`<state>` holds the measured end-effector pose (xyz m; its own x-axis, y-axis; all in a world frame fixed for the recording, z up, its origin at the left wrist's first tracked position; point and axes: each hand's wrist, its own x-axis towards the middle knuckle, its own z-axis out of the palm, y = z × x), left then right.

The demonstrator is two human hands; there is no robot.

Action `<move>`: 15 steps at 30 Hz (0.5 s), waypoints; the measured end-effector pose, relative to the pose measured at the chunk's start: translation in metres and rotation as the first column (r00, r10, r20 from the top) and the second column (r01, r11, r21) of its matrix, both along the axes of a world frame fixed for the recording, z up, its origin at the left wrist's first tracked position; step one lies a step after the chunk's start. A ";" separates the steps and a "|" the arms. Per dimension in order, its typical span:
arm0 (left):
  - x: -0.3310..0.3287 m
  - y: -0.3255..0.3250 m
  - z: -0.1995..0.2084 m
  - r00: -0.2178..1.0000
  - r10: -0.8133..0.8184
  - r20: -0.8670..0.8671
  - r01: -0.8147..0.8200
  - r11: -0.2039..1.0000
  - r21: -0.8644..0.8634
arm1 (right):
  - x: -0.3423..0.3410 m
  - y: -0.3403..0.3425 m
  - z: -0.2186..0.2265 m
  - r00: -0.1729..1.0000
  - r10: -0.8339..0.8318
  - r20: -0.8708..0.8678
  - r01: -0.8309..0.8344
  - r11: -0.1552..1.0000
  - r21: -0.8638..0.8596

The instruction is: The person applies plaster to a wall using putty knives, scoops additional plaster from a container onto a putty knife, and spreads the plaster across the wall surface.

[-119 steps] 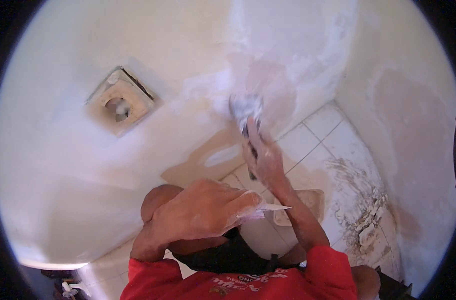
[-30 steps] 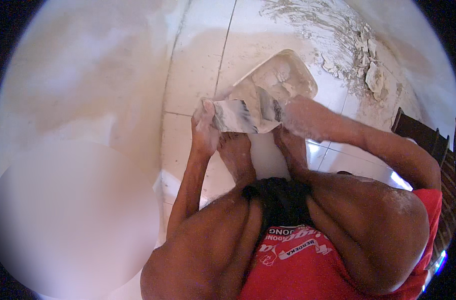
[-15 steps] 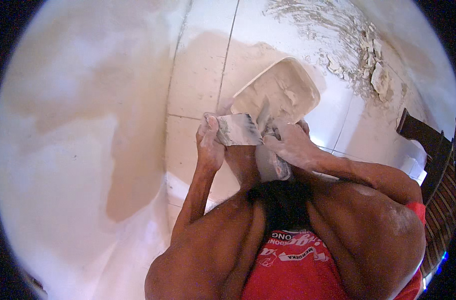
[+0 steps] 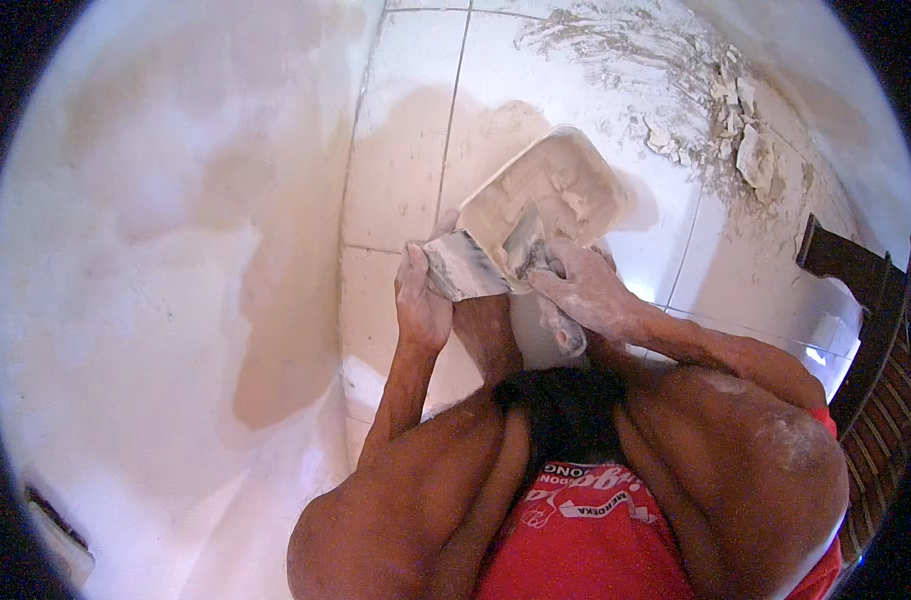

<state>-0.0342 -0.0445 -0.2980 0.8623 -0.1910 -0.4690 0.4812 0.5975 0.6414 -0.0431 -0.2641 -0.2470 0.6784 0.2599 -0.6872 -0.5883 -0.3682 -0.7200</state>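
My left hand (image 4: 424,300) grips a flat, rectangular metal plate (image 4: 463,266) smeared with pale paste, holding it by its left side. In my right hand (image 4: 587,288) is a putty knife (image 4: 526,236); its blade points away from me over the near part of a plastic tub and its handle end sticks out below my palm. The tub (image 4: 487,190) holds beige, wet-looking plaster (image 4: 565,180). The plate's right edge is close to the knife and the tub's near corner. My fingers partly hide the knife's handle.
A plastered wall (image 4: 145,250) rises at the left. Dried plaster chips (image 4: 754,158) and smears lie on the tiled floor (image 4: 390,180) at the far right. A dark slatted wooden piece (image 4: 855,285) stands at the right, beside my elbow.
My left hand has tilted the plate and lowered its right edge slightly. The knife blade has swung lower over the tub. The tub appears slightly lower in view.
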 end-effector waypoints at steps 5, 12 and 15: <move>-0.009 0.005 -0.002 1.000 -0.010 -0.008 0.009 0.993 -0.119 | 0.009 -0.016 0.017 0.986 -0.114 -0.118 0.130 0.982 0.137; -0.031 -0.017 0.005 0.981 0.015 -0.193 -0.087 0.924 -0.372 | -0.008 -0.075 -0.013 0.920 -0.298 -0.254 0.367 0.881 0.297; -0.024 -0.020 0.006 0.968 0.084 -0.235 -0.176 0.898 -0.403 | -0.005 -0.087 0.009 0.889 -0.411 -0.202 0.458 0.812 0.361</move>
<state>-0.0578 -0.0644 -0.2923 0.7855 -0.3014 -0.5405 0.4743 0.8542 0.2130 -0.0479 -0.3506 -0.2384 0.7108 0.2163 -0.6693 -0.7032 0.2403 -0.6692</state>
